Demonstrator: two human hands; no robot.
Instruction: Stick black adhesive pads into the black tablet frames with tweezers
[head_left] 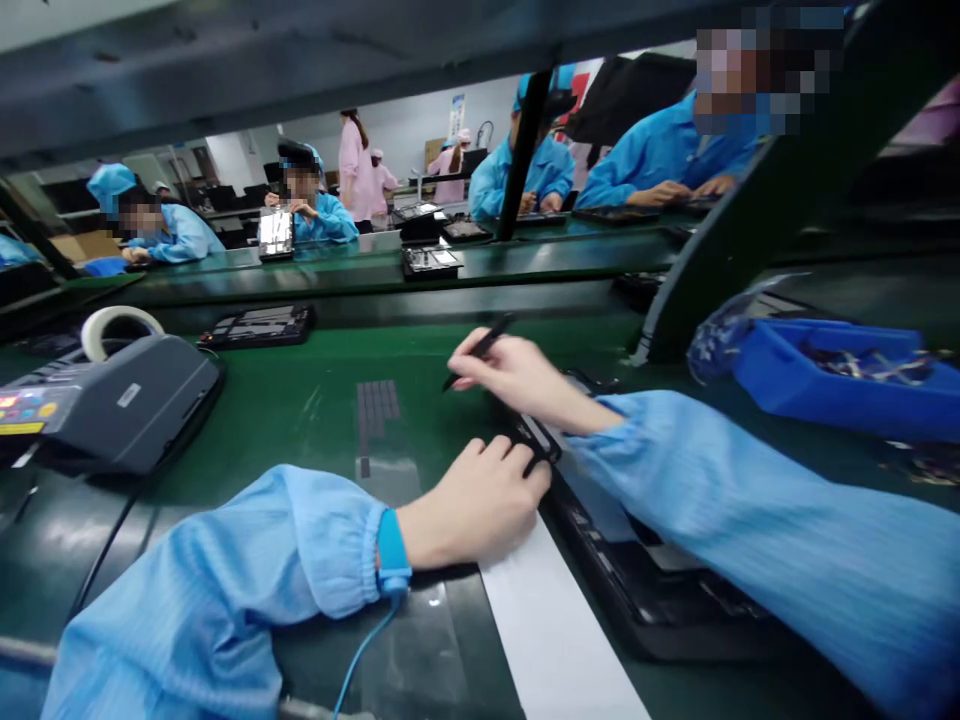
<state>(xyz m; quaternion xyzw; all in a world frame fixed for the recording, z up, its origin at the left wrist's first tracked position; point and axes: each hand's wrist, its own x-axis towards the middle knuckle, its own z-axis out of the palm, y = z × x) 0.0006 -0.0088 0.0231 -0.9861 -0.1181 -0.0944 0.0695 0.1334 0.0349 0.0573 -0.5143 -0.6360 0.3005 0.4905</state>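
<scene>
Left hand (480, 505): fingers curled close together over the edge of a black electronic panel (645, 590), panel lying beside a white strip (559, 640) on a green assembly bench (300, 430). Right hand (517, 375): narrow pinch on a black pen (484, 348), pen slanted above the bench, just clear of the panel. Sound handling: steadying grip close to the working spot, pen held short for control, blue antistatic wrist strap (391, 550) worn and corded. Blue parts bin (847, 380) within reach at right.
</scene>
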